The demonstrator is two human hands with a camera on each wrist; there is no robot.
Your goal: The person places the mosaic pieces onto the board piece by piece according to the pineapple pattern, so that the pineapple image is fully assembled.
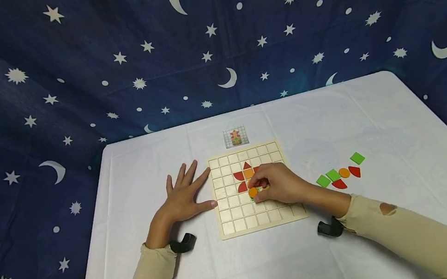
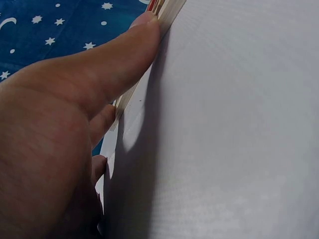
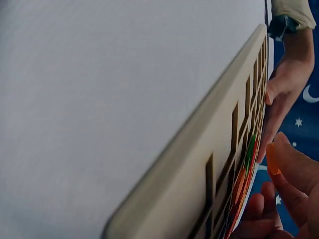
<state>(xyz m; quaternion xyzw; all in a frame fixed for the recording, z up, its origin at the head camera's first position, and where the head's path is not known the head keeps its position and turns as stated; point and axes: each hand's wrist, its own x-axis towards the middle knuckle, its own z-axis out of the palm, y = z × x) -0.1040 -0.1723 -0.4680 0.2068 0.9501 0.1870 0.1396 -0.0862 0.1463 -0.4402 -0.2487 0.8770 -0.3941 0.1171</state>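
A wooden grid board lies on the white table. Above its middle, my right hand pinches an orange disc between thumb and fingers; in the right wrist view the disc is clear of the board. Red pieces, an orange square and some green sit in the grid, partly hidden by that hand. My left hand has its fingers spread at the board's left side. Its thumb touches the board's edge in the left wrist view.
Behind the board stands a small card showing a coloured pattern on a grid. Right of the board lie loose pieces: several green squares, an orange disc and red quarter-circles. A dark blue starry curtain hangs behind the table.
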